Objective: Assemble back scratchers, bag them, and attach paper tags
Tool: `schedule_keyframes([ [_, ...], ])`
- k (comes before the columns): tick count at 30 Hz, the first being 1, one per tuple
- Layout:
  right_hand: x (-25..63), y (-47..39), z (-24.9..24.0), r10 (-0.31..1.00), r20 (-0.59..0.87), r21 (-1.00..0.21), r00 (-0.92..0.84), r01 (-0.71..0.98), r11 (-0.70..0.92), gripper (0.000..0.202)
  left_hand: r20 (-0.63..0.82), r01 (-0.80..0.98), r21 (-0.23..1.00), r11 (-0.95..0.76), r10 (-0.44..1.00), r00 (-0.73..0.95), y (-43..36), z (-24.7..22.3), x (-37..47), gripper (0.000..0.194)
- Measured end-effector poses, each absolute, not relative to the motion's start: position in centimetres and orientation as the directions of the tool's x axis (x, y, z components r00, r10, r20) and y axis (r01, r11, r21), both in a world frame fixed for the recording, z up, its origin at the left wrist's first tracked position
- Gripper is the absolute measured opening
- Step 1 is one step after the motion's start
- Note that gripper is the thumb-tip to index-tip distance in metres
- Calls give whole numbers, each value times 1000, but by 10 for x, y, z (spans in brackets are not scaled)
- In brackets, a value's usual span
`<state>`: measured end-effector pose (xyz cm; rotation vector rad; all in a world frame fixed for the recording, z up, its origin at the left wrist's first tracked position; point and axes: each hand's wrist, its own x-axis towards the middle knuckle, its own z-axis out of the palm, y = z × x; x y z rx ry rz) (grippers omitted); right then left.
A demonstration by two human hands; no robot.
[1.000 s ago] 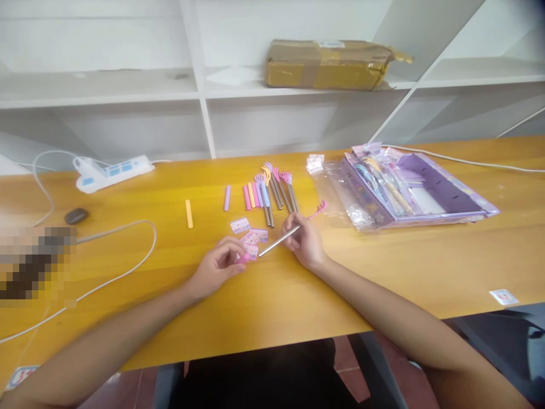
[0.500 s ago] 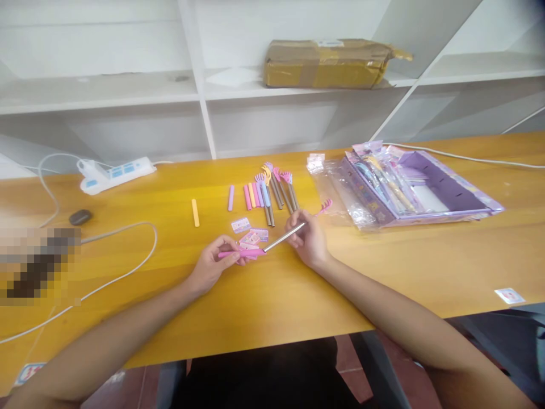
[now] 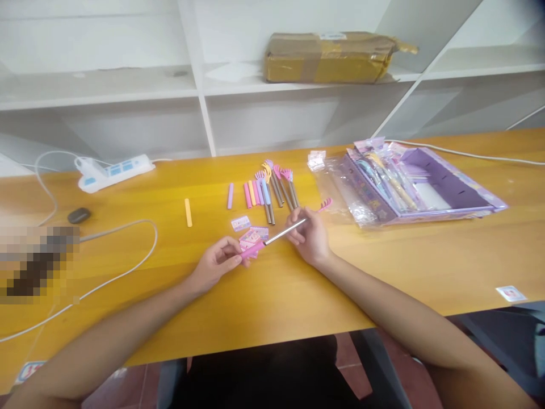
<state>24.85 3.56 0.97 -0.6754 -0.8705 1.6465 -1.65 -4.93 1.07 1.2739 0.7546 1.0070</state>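
Note:
Between the fingers of my left hand (image 3: 219, 261) is a pink tube (image 3: 254, 249). Its right end meets the tip of a metal rod (image 3: 284, 231), in line with it. My right hand (image 3: 310, 236) grips this rod, whose pink claw-shaped head (image 3: 326, 204) sticks out past the fingers. Small printed cards (image 3: 241, 223) lie just beyond my left hand. Further back are several metal rods (image 3: 293, 196) with coloured claw heads, beside several coloured tubes (image 3: 247, 195). A purple tube (image 3: 230, 196) and a yellow tube (image 3: 188, 213) lie apart to the left.
A purple box (image 3: 460, 213) with wrapped items stands at the right, clear plastic bags (image 3: 336, 182) beside it. At the left are a white power strip (image 3: 117, 173), a dark small object (image 3: 79, 215) and a looping cable. A taped carton (image 3: 327, 58) rests on the shelf.
The pink tube has tilted into line with the metal rod, and less of it shows past my left fingers. The lone yellow tube has shifted slightly left.

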Motion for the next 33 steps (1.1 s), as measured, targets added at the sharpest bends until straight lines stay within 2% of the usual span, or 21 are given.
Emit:
schedule_keyframes([
  [5,247,32,11,979,24,-866,-203,-493,-81,45,29,-33,999,-17,909,417,-50,11,-18,26],
  [8,245,27,14,986,66,-910,-152,-414,-3,47,-53,103,995,11,907,417,-51,11,-19,31],
  [11,244,23,17,985,134,-930,-107,-358,88,50,-62,153,988,-4,905,421,-52,11,-18,34],
  [15,244,22,20,983,177,-929,-55,-340,148,53,-30,147,989,-26,930,365,-51,11,-18,36],
  [20,245,23,18,983,165,-944,-85,-303,132,59,-45,66,997,27,960,276,-49,4,-18,38],
  [33,246,22,16,978,183,-949,-105,-277,148,61,-58,44,998,49,973,224,-49,6,-16,37],
])
